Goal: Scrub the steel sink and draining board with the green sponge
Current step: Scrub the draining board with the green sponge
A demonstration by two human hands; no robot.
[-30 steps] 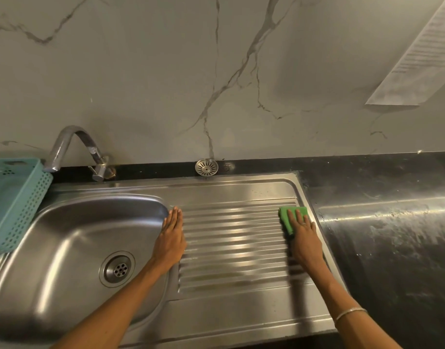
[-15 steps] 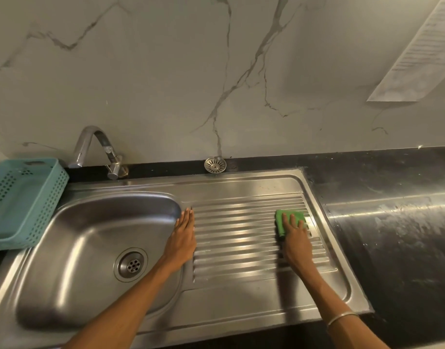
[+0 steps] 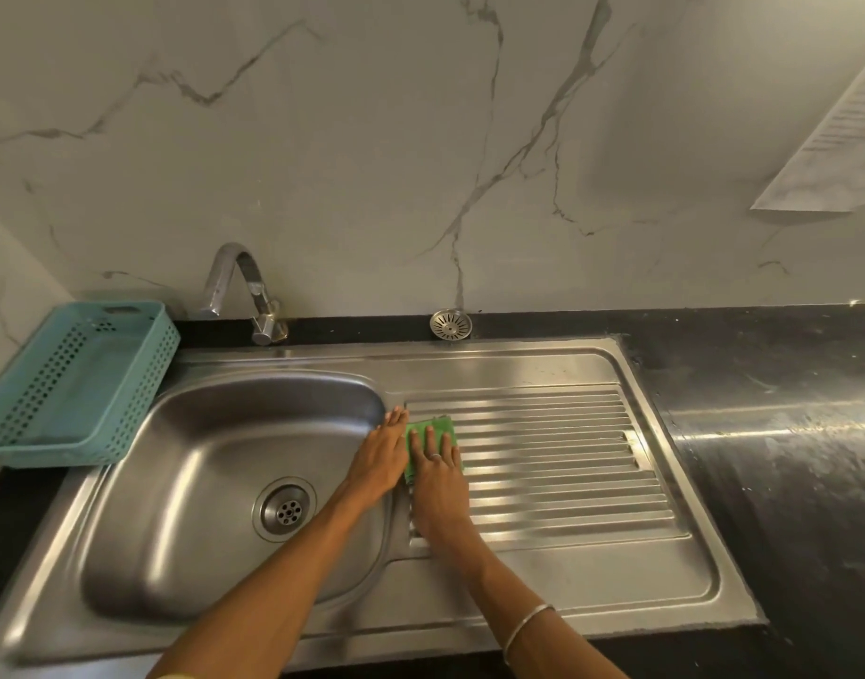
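Observation:
The steel sink bowl with its round drain lies on the left. The ribbed draining board lies on the right. My right hand presses flat on the green sponge at the left end of the ribs. Fingers cover most of the sponge. My left hand rests flat, fingers together, on the ridge between bowl and board, touching the sponge's left edge. It holds nothing.
A curved steel tap stands behind the bowl. A teal perforated basket sits at the left. A loose strainer lies at the back. Black countertop extends to the right, marble wall behind.
My right hand has slid the sponge leftwards across the ribs, from the board's right end to its left end beside my left hand. The view has shifted too.

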